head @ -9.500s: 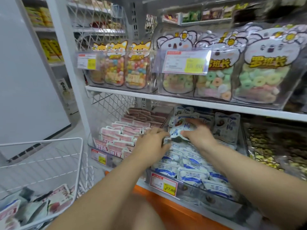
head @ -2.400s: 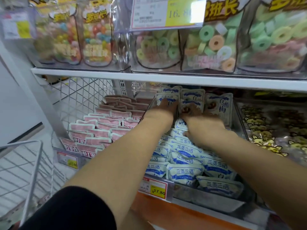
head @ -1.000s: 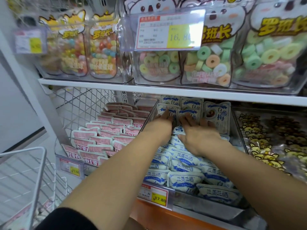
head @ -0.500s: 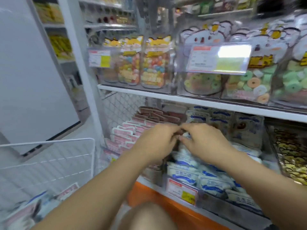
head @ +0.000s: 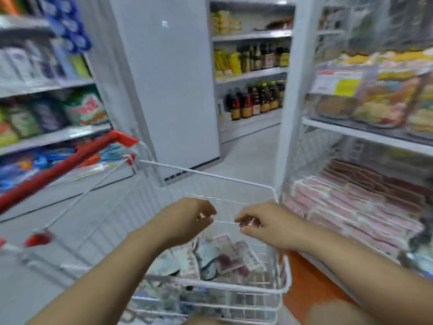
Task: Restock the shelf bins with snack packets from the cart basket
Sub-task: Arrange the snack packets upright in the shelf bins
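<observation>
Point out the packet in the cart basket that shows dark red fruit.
The pink-bordered packet lying right of centre in the cart basket, nearest the right hand. The paler packets to its left show no red.

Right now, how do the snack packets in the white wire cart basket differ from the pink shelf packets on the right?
The snack packets in the white wire cart basket lie jumbled; the pink shelf packets sit in neat overlapping rows. The snack packets mix colours; the pink shelf packets look uniformly pink. Both are flat pouches.
</observation>
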